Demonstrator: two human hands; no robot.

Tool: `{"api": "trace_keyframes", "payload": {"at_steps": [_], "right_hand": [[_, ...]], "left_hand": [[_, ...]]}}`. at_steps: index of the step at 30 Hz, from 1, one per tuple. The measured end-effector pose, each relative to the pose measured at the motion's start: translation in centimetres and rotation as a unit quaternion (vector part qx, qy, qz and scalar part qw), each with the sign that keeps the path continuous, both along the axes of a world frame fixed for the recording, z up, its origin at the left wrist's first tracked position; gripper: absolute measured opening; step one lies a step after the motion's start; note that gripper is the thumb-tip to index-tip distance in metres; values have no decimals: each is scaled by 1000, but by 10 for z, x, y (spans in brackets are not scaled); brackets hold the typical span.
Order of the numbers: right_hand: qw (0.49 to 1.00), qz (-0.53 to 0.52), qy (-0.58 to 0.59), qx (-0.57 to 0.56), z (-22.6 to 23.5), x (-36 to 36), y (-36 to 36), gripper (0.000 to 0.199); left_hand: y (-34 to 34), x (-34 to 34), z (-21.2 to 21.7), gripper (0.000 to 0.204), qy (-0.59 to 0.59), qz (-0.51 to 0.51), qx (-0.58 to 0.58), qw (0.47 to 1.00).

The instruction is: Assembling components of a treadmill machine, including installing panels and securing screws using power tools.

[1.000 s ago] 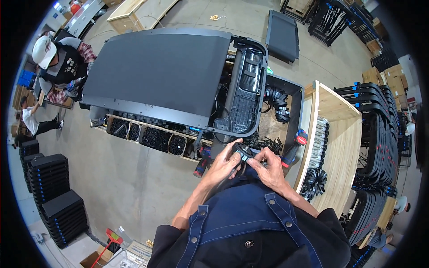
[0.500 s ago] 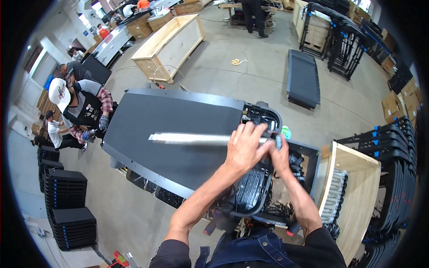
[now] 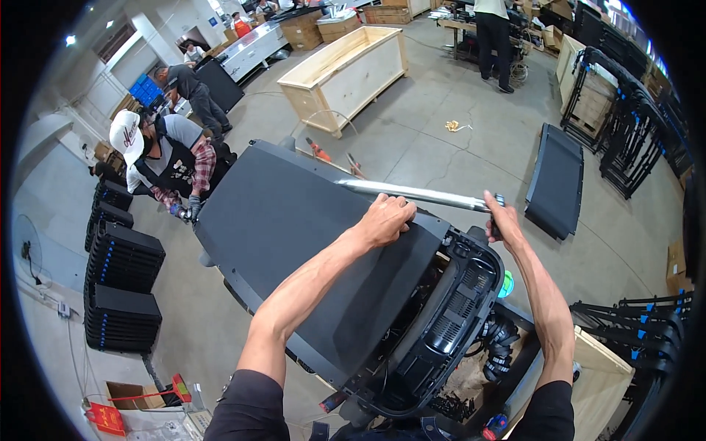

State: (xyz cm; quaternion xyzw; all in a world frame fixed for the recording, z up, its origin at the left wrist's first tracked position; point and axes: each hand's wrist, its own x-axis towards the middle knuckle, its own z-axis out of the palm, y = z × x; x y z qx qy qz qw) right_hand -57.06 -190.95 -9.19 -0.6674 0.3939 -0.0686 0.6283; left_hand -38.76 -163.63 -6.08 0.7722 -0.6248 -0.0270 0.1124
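A long black belt-like sheet (image 3: 294,220) covers the treadmill-like frame in front of me. My left hand (image 3: 386,222) is closed on the sheet's far right edge, fingers curled over it. A dark gap shows under the sheet's right end, beside a black plastic housing (image 3: 448,312). My right hand (image 3: 503,219) grips the dark end of a shiny silver metal roller tube (image 3: 419,193) beyond the frame's far side. The tube's other end meets the sheet's far edge; I cannot tell whether it passes beneath.
At the left end, a co-worker in gloves (image 3: 173,158) bends over the frame. Black panels are stacked (image 3: 121,316) at left. A wooden crate (image 3: 346,77) stands beyond, a dark panel (image 3: 555,180) lies on the floor, and another crate (image 3: 599,367) is at lower right.
The silver roller tube has gone from above the sheet to its far side, now in my right hand alone. My left hand has let go of it and taken the sheet's edge. The view has shifted.
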Motion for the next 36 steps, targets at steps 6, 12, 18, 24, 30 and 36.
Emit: {"api": "trace_keyframes", "payload": {"at_steps": [6,12,18,24,30,36], "right_hand": [[974,222,2,-52,23,83,38,70],[857,469,129,-173,41,109,81,94],[878,405,62,-246,47,99,108,69],[916,323,9,-237,9,66,113,69],[942,191,36,-273,-21,48,99,83],[946,226,36,-228,30,-1,82,64]], "left_hand": [[12,-46,10,32,-107,115,-150,976],[163,-150,33,25,-20,362,-208,908],[306,-274,2,19,435,548,-60,712],[309,-311,-20,18,437,582,-202,656],[298,-322,-34,16,299,571,-176,744],[304,-331,-14,15,512,540,-242,622]]}}
